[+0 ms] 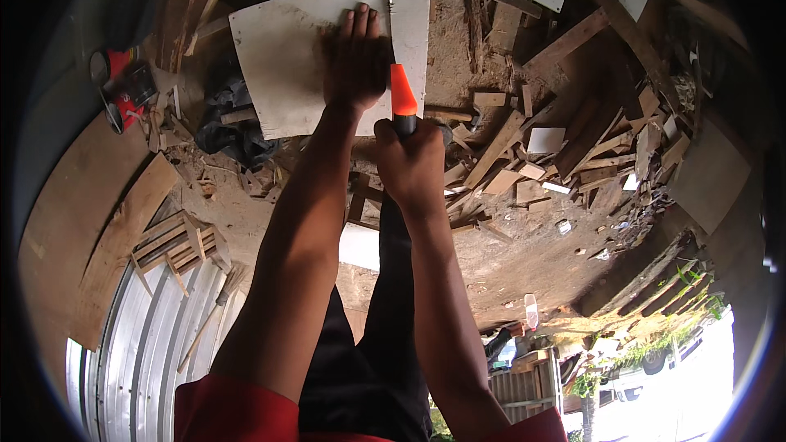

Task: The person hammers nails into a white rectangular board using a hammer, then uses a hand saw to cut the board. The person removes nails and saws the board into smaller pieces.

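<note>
A pale, dirty board [282, 61] lies across the ground at the far middle. A dark, ragged-ended line runs down it, marking off a narrow strip [412, 29] on its right. My left hand [359, 65] is pressed flat on the board just left of that line, fingers stretched forward. My right hand [412, 160] is closed around a hand tool [402, 92] at the board's near edge. The tool has a tapered orange part and a dark collar, and lines up with the dark line. My fist hides the rest, so its exact kind is unclear.
Wood offcuts [499, 176] and planks [569, 41] litter the ground to the right. Black plastic [233, 119] lies left of the board, with red-and-black cans [123, 86] further left. A slatted wooden piece [182, 245] and corrugated metal [147, 352] are near left. A clear bottle [530, 311] is near right.
</note>
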`<move>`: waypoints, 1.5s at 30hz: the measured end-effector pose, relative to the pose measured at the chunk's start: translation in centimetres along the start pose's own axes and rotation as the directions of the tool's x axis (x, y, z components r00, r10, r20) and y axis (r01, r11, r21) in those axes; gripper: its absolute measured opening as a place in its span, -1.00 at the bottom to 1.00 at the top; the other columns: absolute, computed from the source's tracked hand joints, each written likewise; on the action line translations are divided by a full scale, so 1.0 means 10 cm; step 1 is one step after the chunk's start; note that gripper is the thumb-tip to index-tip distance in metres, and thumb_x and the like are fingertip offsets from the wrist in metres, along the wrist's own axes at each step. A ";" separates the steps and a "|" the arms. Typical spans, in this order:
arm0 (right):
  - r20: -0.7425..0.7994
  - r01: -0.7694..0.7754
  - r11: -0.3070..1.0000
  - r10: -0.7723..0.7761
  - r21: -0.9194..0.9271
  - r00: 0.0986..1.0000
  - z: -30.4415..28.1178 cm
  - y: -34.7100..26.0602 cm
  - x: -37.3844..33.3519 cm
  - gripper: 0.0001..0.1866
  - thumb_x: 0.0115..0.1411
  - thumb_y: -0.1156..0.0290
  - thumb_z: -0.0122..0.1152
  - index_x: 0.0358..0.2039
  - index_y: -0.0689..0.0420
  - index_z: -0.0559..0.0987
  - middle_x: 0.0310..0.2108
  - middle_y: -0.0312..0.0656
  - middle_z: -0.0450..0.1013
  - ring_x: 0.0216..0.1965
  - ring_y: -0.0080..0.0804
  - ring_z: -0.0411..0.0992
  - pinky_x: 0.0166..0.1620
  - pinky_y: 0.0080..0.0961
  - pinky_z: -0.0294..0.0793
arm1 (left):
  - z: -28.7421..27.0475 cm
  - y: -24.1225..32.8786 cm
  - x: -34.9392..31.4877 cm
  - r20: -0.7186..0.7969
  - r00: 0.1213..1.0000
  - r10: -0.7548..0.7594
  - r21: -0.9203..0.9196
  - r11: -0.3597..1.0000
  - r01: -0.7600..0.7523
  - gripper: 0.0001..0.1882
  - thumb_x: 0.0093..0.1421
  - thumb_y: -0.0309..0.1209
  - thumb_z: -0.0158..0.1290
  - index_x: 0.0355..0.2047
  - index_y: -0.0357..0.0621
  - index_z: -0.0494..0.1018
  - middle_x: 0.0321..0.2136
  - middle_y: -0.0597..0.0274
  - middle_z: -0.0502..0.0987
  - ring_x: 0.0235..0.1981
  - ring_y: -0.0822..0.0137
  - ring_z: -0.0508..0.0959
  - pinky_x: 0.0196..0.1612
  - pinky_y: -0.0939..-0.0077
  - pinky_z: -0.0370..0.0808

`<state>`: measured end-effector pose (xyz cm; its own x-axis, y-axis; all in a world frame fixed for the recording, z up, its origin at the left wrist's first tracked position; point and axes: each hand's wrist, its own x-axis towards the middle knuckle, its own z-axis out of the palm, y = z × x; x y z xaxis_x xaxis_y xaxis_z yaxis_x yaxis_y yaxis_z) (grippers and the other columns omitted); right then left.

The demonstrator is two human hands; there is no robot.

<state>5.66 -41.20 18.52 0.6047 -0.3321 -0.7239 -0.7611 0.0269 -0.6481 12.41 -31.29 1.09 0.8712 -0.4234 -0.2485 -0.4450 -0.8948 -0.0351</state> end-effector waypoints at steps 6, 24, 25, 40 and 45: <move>-0.025 -0.111 0.994 0.111 0.009 0.994 0.10 -0.02 -0.02 -0.70 0.10 0.35 0.12 -0.67 0.30 0.44 -0.76 -0.17 0.41 -0.64 -0.50 0.47 -0.51 -0.35 0.41 | -0.03 0.00 -0.01 -0.128 0.992 -0.013 -0.219 0.976 -0.015 -0.35 0.27 -0.12 -0.08 0.34 -0.05 0.17 0.40 0.20 0.09 0.42 0.17 0.06 0.36 -0.21 -0.03; -0.131 -0.114 0.984 0.096 -0.135 0.987 0.19 -0.29 -0.31 -0.71 0.20 0.36 0.15 -0.58 0.30 0.46 -0.72 -0.12 0.40 -0.63 -0.55 0.34 -0.50 -0.38 0.33 | -0.02 -0.02 -0.03 0.018 1.000 0.017 -0.260 0.966 -0.011 -0.32 0.34 -0.06 -0.21 0.42 0.06 0.01 0.46 0.26 -0.07 0.47 0.18 -0.13 0.37 -0.34 -0.17; -0.136 -0.163 0.978 0.145 -0.133 0.980 0.17 -0.33 -0.37 -0.70 0.21 0.36 0.15 -0.58 0.29 0.46 -0.72 -0.13 0.39 -0.64 -0.56 0.33 -0.51 -0.37 0.33 | -0.01 -0.01 -0.04 0.004 1.000 0.017 -0.251 0.968 -0.016 -0.31 0.33 -0.05 -0.20 0.42 0.05 0.02 0.46 0.25 -0.07 0.47 0.18 -0.13 0.37 -0.34 -0.17; -0.093 -0.292 0.956 0.290 -0.010 0.952 -0.12 -0.68 -1.28 -0.76 0.31 0.48 0.11 -0.53 0.25 0.45 -0.68 -0.40 0.30 -0.59 -0.74 0.23 -0.53 -0.60 0.18 | -0.08 -0.02 -0.01 -0.005 1.000 0.008 -0.193 0.981 -0.009 -0.29 0.31 -0.01 -0.15 0.41 0.04 0.07 0.47 0.33 -0.09 0.47 0.22 -0.12 0.39 -0.30 -0.21; -0.112 -0.239 0.971 0.235 -0.020 0.965 -0.03 -0.61 -1.47 -0.72 0.31 0.48 0.10 -0.58 0.21 0.41 -0.70 -0.39 0.28 -0.62 -0.72 0.22 -0.55 -0.58 0.17 | -0.05 0.02 -0.05 0.058 0.998 -0.014 -0.135 0.991 0.022 -0.31 0.35 0.04 -0.23 0.42 0.10 0.05 0.48 0.40 -0.15 0.48 0.25 -0.18 0.39 -0.29 -0.21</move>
<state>1.35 -36.76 33.17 0.3786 -0.4203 -0.8246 -0.8880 0.0862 -0.4516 12.01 -31.33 1.72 0.8640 -0.4020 -0.3033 -0.3938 -0.9147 0.0906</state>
